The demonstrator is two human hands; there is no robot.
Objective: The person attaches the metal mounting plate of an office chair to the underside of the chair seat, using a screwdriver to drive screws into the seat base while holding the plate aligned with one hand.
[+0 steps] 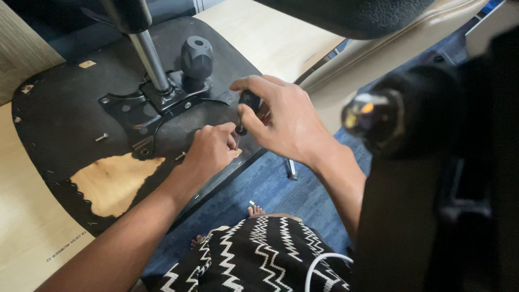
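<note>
1. Blue carpet [259, 189] is showing below a pale wooden worktop [270, 38], on which an upturned black seat base [59, 103] is lying.
2. At its middle, a black metal mounting plate [135, 111] is carrying a silver gas cylinder [150, 60] and a black knob [196, 57].
3. The right hand [281, 121] is gripping the dark handle of a screwdriver [247, 105], its shaft pointing down at the seat's near edge.
4. The left hand [211, 151] is clenching around the tool's tip, fingers pinched; what it pinches is hidden.
5. 1 loose screw [101, 137] is lying left of the plate.
</note>
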